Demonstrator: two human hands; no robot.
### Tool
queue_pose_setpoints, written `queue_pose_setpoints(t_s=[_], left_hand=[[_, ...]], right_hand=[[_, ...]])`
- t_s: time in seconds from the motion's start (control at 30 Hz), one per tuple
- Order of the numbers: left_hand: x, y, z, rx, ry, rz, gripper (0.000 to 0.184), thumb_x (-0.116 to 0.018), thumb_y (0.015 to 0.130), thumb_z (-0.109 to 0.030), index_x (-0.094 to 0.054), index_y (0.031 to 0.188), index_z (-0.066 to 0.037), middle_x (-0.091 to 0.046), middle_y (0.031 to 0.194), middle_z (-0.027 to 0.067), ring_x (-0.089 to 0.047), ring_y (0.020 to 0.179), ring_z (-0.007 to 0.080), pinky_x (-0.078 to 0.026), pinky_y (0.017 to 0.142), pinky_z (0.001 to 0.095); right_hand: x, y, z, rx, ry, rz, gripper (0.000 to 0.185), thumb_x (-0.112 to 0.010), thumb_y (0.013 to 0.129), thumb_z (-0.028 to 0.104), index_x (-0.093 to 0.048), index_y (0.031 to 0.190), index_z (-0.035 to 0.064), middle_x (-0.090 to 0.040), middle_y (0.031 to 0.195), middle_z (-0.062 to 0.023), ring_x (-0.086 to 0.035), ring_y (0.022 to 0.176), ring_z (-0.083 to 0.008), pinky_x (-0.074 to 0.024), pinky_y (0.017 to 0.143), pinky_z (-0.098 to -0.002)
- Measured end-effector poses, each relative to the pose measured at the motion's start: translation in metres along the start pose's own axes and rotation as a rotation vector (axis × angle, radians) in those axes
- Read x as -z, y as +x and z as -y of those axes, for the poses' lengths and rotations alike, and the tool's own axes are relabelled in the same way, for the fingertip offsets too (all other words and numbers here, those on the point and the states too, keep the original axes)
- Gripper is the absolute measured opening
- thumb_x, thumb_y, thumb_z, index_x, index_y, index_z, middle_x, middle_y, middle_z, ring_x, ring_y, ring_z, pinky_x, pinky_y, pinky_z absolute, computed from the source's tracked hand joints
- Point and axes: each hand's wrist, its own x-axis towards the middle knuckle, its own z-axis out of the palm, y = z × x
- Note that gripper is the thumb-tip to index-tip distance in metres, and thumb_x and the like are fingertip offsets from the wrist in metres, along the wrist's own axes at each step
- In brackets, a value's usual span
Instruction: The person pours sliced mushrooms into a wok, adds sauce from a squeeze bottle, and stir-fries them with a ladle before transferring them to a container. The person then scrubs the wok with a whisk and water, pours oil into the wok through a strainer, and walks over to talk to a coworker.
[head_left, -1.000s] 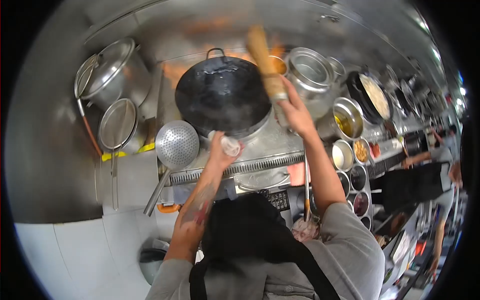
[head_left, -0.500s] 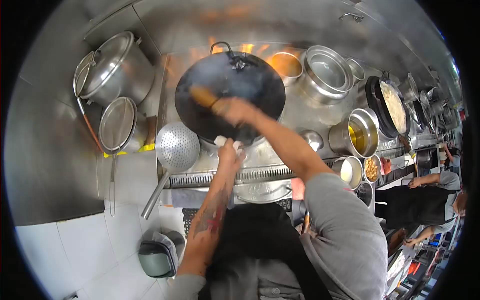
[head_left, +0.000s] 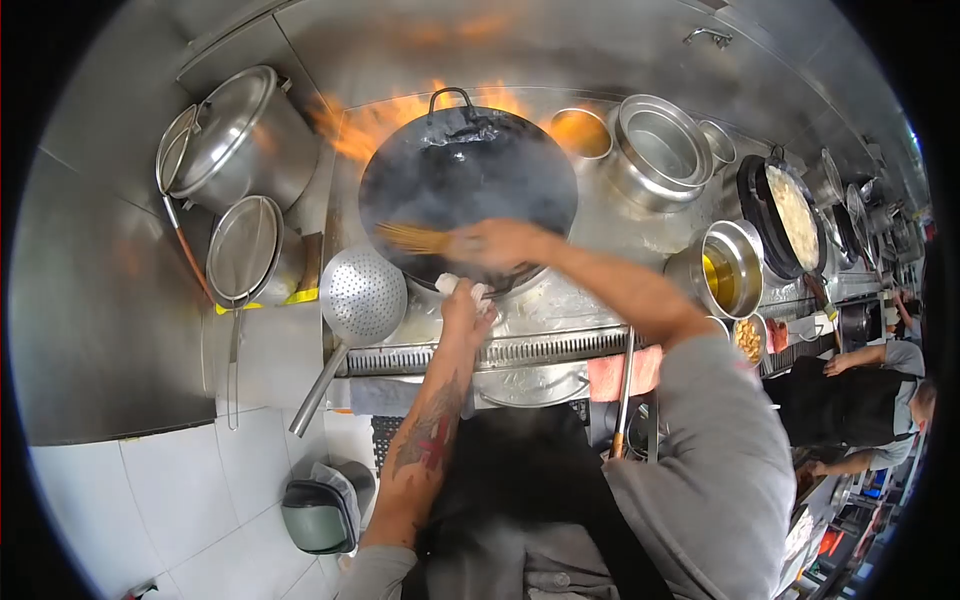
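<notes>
A large black wok (head_left: 500,170) sits on the stove with flames behind its far rim and smoke over its bowl. My left hand (head_left: 467,310) is closed round a white cloth (head_left: 450,285) at the wok's near edge. Over the near part of the bowl, my right hand (head_left: 495,245), a little blurred, grips a bamboo brush (head_left: 412,238); the bristles point left, inside the wok. A perforated ladle (head_left: 364,296) lies just left of the wok.
A lidded pot (head_left: 240,140) and a strainer (head_left: 243,248) are at the left. Metal pots (head_left: 660,150), an oil pot (head_left: 733,270) and a pan of pale food (head_left: 793,218) stand right. A co-worker (head_left: 850,395) is at far right. A bin (head_left: 318,515) stands lower left.
The brush came down from the wok's right side into the bowl, then moved slightly nearer its near edge. Flames behind the wok have grown. My left hand stays with the cloth at the rim.
</notes>
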Motion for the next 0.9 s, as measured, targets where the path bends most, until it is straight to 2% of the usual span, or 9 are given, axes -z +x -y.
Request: queue_pose_setpoints(t_s=[0.1,0.2,0.23,0.27,0.47,0.67,0.73,0.87,0.9], left_hand=[[0.002,0.001,0.006,0.024,-0.087,0.037,0.017,-0.053,0.092,-0.023,-0.056,0.093,-0.005,-0.061,0.076,0.0098,-0.054,0.056,0.0219,-0.042,0.047,0.0324],[-0.009,-0.009,0.002,0.001,-0.079,0.001,0.021,-0.050,0.092,-0.023,-0.054,0.090,-0.003,-0.059,0.074,0.0109,-0.050,0.051,0.0213,-0.039,0.044,0.0303],[-0.002,0.000,0.007,0.003,-0.057,-0.005,0.022,-0.049,0.092,-0.024,-0.054,0.090,-0.002,-0.058,0.074,0.0111,-0.049,0.051,0.0211,-0.038,0.043,0.0307],[0.002,0.012,0.009,-0.001,-0.036,-0.001,0.023,-0.048,0.093,-0.024,-0.053,0.089,-0.001,-0.057,0.073,0.0114,-0.048,0.051,0.0208,-0.037,0.042,0.0310],[0.002,0.008,0.011,-0.085,0.000,0.001,0.026,-0.046,0.093,-0.024,-0.052,0.085,0.000,-0.052,0.067,0.0119,-0.048,0.049,0.0209,-0.034,0.039,0.0322],[0.007,0.010,0.014,-0.056,-0.011,-0.011,0.023,-0.050,0.091,-0.023,-0.056,0.088,-0.002,-0.058,0.072,0.0099,-0.052,0.053,0.0197,-0.040,0.043,0.0302],[0.005,0.014,0.009,-0.036,0.001,0.030,0.021,-0.052,0.089,-0.022,-0.058,0.092,-0.003,-0.062,0.077,0.0093,-0.054,0.057,0.0187,-0.045,0.047,0.0291],[0.011,0.018,0.013,-0.003,0.018,-0.014,0.021,-0.053,0.090,-0.025,-0.061,0.096,-0.006,-0.063,0.084,0.0089,-0.057,0.071,0.0194,-0.049,0.057,0.0325],[0.004,0.012,0.013,-0.035,0.009,-0.041,0.032,-0.047,0.095,-0.028,-0.057,0.086,0.001,-0.054,0.067,0.0095,-0.051,0.049,0.0202,-0.036,0.039,0.0301]], right_hand=[[0.096,0.018,-0.100,-0.322,-0.452,0.203,0.038,-0.059,0.089,0.036,-0.068,0.109,0.0042,-0.071,0.094,-0.0203,-0.069,0.083,-0.0373,-0.0553,0.073,-0.0455],[0.094,0.055,-0.085,-0.437,-0.042,-0.983,0.032,-0.058,0.090,0.029,-0.068,0.100,0.0009,-0.071,0.085,-0.0205,-0.069,0.078,-0.0419,-0.0552,0.067,-0.0488],[0.064,0.062,-0.063,-0.746,0.043,-0.803,0.034,-0.057,0.087,0.028,-0.069,0.106,0.0036,-0.069,0.101,-0.0259,-0.070,0.089,-0.0337,-0.0554,0.075,-0.0462],[0.020,0.066,-0.076,-0.501,-0.398,-0.250,0.036,-0.057,0.086,0.030,-0.069,0.107,0.0028,-0.068,0.103,-0.0268,-0.070,0.092,-0.0358,-0.0554,0.076,-0.0480],[0.058,0.000,-0.027,-0.239,-0.127,0.311,0.036,-0.052,0.090,0.033,-0.070,0.106,0.0063,-0.070,0.106,-0.0201,-0.069,0.094,-0.0345,-0.0551,0.081,-0.0451],[0.046,0.052,-0.053,-0.911,0.077,-0.409,0.037,-0.051,0.088,0.034,-0.071,0.103,0.0064,-0.071,0.101,-0.0199,-0.069,0.097,-0.0366,-0.0549,0.083,-0.0456],[-0.029,0.064,-0.044,-0.379,-0.056,0.106,0.041,-0.053,0.088,0.043,-0.071,0.109,0.0129,-0.066,0.117,-0.0234,-0.063,0.110,-0.0412,-0.0505,0.094,-0.0455],[0.052,-0.009,0.028,-0.195,0.091,0.333,0.042,-0.050,0.090,0.034,-0.065,0.126,0.0181,-0.066,0.122,-0.0162,-0.060,0.117,-0.0321,-0.0485,0.098,-0.0419],[0.071,-0.003,-0.004,-0.181,-0.122,0.333,0.040,-0.050,0.091,0.032,-0.065,0.126,0.0180,-0.068,0.115,-0.0145,-0.063,0.107,-0.0325,-0.0512,0.090,-0.0419]])
